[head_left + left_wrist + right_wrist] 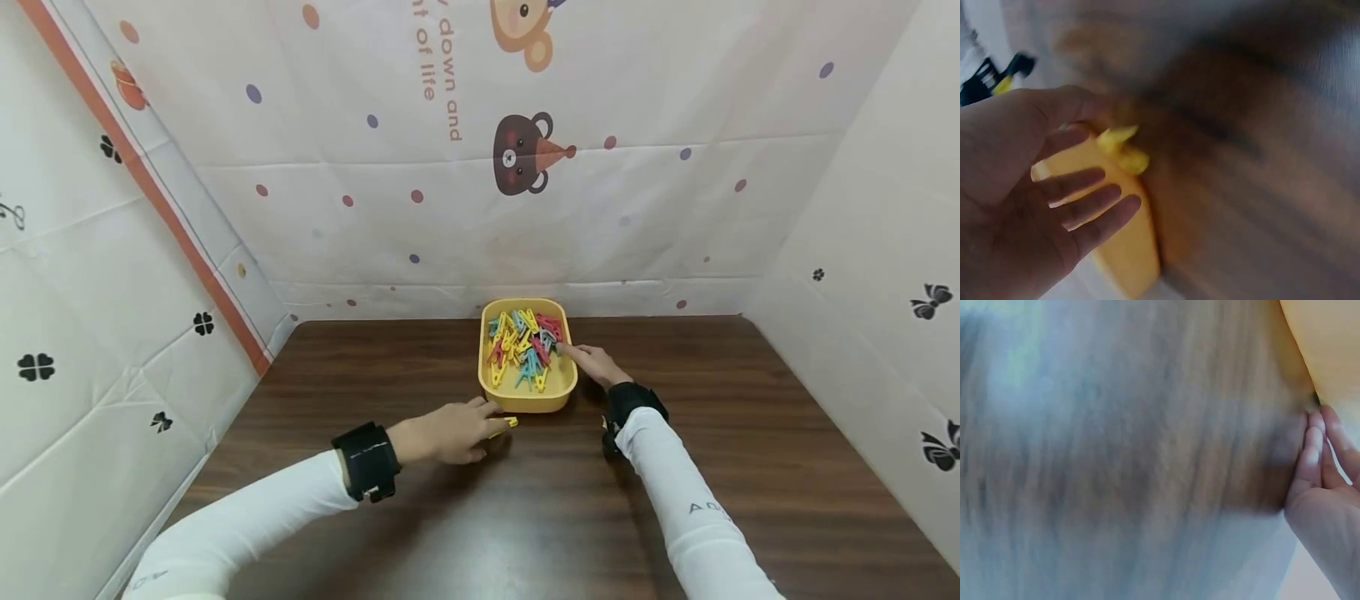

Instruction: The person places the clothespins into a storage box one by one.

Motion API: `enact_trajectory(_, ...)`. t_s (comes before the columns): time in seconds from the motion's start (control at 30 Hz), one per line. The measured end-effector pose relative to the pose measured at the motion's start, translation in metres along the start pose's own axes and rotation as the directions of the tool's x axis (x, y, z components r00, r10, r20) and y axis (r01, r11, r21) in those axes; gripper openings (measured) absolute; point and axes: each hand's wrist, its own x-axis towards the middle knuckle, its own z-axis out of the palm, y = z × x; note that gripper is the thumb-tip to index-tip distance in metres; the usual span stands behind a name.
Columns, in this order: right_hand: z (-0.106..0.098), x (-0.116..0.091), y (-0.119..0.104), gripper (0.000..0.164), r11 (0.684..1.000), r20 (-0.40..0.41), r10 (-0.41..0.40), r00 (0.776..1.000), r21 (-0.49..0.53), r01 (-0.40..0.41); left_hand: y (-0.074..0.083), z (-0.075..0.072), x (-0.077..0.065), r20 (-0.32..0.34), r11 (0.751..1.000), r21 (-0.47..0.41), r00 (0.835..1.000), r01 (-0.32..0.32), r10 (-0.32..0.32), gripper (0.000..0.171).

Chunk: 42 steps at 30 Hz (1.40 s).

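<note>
A yellow clothespin [512, 422] is pinched at the thumb and index fingertips of my left hand [453, 432], just in front of the basket. In the left wrist view the clothespin [1124, 150] looks blurred, and the other fingers spread loosely beside the basket wall. The yellow plastic basket [528, 403] stands toward the table's far edge. Inside lies a pile of clothespins [525, 342] in yellow, blue, pink and grey. With fairly straight fingers, my right hand [597, 365] touches the basket's right side, the index fingertip at the rim. The right wrist view shows its fingers [1311, 447] against the wall.
Beneath everything is a dark brown wood-grain table [750, 467]. A pale printed cloth wall [420, 225] rises behind the basket, and similar sheets close off both sides. Each wrist wears a black strap [367, 461].
</note>
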Motion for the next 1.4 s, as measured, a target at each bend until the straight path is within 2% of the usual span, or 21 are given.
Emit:
enact_trajectory(0.13, -0.004, 0.0, -0.002, 0.095, 1.0, 0.056, 0.018, 0.998, -0.003, -0.018, 0.007, 0.015, 0.007, -0.001, 1.0, -0.016, 1.0, 0.013, -0.013, 0.05)
enact_trajectory(0.27, -0.01, -0.002, -0.003, 0.087, 0.999, 0.061, 0.02, 0.998, -0.044, -0.017, 0.013, 0.018, 0.009, -0.031, 1.0, -0.021, 1.0, -0.008, 0.007, 0.038)
enact_trajectory(0.43, -0.023, -0.006, -0.009, 0.072, 0.997, 0.049, 0.04, 0.998, -0.069, -0.037, 0.018, 0.012, 0.008, -0.06, 0.999, -0.019, 0.997, -0.042, 0.041, 0.024)
enact_trajectory(0.6, -0.031, -0.006, -0.015, 0.07, 0.998, 0.064, 0.028, 0.998, -0.061, -0.024, 0.018, 0.006, 0.0, -0.053, 0.998, -0.026, 0.997, -0.065, 0.063, 0.02)
enact_trajectory(0.7, -0.033, -0.005, -0.016, 0.07, 0.999, 0.058, 0.023, 0.998, -0.047, -0.02, 0.016, 0.001, -0.002, -0.02, 0.996, -0.078, 0.998, -0.053, 0.052, 0.021)
enact_trajectory(0.8, -0.035, -0.006, -0.016, 0.07, 0.999, 0.058, 0.032, 0.998, -0.034, -0.03, 0.014, -0.008, -0.001, 0.04, 0.984, -0.179, 0.999, -0.023, 0.03, 0.021)
enact_trajectory(0.87, -0.036, -0.007, -0.014, 0.071, 0.999, 0.052, 0.039, 0.998, -0.031, -0.038, 0.013, -0.019, 0.002, 0.066, 0.969, -0.248, 0.998, -0.003, 0.02, 0.018)
enact_trajectory(0.93, -0.037, -0.007, -0.012, 0.071, 0.998, 0.047, 0.048, 0.998, -0.034, -0.047, 0.011, -0.036, 0.008, 0.067, 0.949, -0.314, 0.998, 0.021, 0.0, 0.014)
enact_trajectory(1.03, -0.038, -0.009, -0.008, 0.071, 0.998, 0.042, 0.055, 0.998, -0.044, -0.053, 0.006, -0.069, 0.024, 0.012, 0.93, -0.366, 0.999, 0.047, -0.046, 0.015)
enact_trajectory(1.13, -0.039, -0.01, -0.003, 0.07, 0.997, 0.05, 0.062, 0.997, -0.053, -0.059, -0.003, -0.108, 0.047, -0.062, 0.932, -0.352, 0.991, 0.091, -0.12, 0.024)
enact_trajectory(1.23, -0.041, -0.012, 0.001, 0.068, 0.996, 0.058, 0.058, 0.997, -0.065, -0.054, -0.013, -0.144, 0.078, -0.115, 0.939, -0.303, 0.971, 0.166, -0.209, 0.028)
enact_trajectory(1.3, -0.043, -0.013, 0.002, 0.068, 0.996, 0.064, 0.05, 0.997, -0.078, -0.045, -0.02, -0.168, 0.1, -0.142, 0.932, -0.289, 0.953, 0.218, -0.267, 0.028)
enact_trajectory(1.4, -0.045, -0.013, 0.004, 0.072, 0.996, 0.06, 0.042, 0.997, -0.085, -0.036, -0.029, -0.198, 0.127, -0.181, 0.901, -0.332, 0.918, 0.28, -0.352, 0.025)
